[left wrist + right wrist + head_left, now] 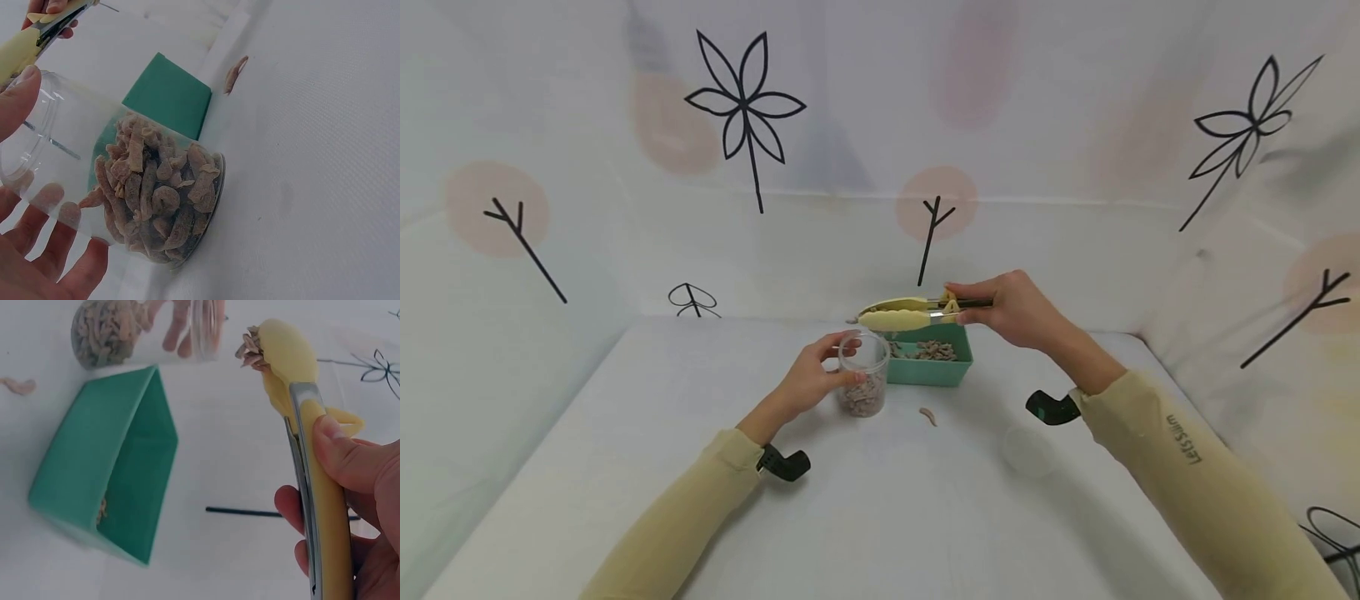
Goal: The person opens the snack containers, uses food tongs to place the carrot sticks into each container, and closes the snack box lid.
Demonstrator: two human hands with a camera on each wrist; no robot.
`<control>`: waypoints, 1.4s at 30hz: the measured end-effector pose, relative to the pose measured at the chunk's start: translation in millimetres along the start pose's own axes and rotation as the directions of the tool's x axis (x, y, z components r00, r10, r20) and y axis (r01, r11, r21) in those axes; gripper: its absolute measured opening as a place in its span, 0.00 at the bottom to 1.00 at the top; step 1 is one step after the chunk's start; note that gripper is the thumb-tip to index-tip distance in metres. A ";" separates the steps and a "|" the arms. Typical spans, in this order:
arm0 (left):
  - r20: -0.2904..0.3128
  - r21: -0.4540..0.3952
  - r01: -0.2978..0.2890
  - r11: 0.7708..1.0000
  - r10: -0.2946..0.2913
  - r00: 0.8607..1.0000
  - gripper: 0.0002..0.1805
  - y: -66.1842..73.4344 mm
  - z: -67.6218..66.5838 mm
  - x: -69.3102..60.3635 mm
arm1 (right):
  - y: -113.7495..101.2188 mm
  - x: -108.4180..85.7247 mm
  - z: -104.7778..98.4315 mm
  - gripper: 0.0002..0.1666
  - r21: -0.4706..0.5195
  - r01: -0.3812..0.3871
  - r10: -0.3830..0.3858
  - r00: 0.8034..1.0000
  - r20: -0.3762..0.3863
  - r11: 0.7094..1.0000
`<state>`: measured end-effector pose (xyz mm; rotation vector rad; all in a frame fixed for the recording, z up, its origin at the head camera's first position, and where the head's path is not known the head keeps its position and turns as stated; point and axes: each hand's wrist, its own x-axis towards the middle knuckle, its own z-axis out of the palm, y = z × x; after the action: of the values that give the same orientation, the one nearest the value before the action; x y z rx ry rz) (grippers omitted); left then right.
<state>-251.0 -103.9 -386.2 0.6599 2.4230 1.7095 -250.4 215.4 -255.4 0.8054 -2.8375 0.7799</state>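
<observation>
My left hand (817,372) grips a clear plastic jar (863,358), thumb on one side and fingers on the other. Brownish dried strips (156,194) fill roughly its lower half. In my right hand (1018,308) is a pair of yellow tongs (898,317), held above the jar's open mouth. The tong tips pinch several strips (251,350), plainest in the right wrist view. Just behind and to the right of the jar stands a green rectangular box (928,372), with more strips (934,351) inside.
One loose strip (928,416) lies on the white table (880,517) in front of the box. Further right is a clear round lid (1027,452), flat on the cloth. A white curtain (850,250) with printed flowers closes off the back and sides.
</observation>
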 end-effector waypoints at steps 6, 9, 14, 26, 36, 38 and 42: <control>-0.003 -0.008 0.008 1.000 -0.008 1.000 0.40 -6.6 1.0 1.5 | -5.5 2.6 8.4 0.30 -0.005 0.051 -0.051 0.998 0.045 0.999; -0.006 -0.012 0.025 1.000 -0.025 1.000 0.41 -6.0 1.1 1.6 | -6.2 4.5 10.4 0.30 -0.038 0.072 -0.069 0.996 0.062 0.997; -0.010 -0.006 0.035 0.999 -0.035 0.999 0.41 -6.4 1.3 3.4 | -9.2 6.3 10.6 0.30 -0.068 0.091 -0.086 0.993 0.078 0.993; -0.009 -0.010 -0.002 1.000 0.002 1.000 0.38 -5.1 0.2 3.0 | -20.9 10.7 9.6 0.29 -0.149 0.101 -0.081 0.987 0.137 0.984; -0.010 0.001 0.003 1.000 -0.003 1.000 0.39 -5.3 -1.0 2.0 | -43.6 20.6 5.9 0.30 -0.308 0.099 -0.037 0.979 0.202 0.946; -0.009 -0.001 0.011 1.000 -0.011 1.000 0.39 -5.1 -0.8 1.5 | -43.6 20.3 6.0 0.30 -0.307 0.096 -0.033 0.978 0.206 0.947; -0.004 -0.001 0.025 1.000 -0.025 1.000 0.39 -3.6 -0.7 0.8 | -42.2 18.0 5.3 0.31 -0.286 0.096 -0.036 0.977 0.209 0.954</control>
<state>-253.0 -105.2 -389.2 0.6239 2.4231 1.7041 -243.9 173.5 -237.0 0.9739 -2.9784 0.2664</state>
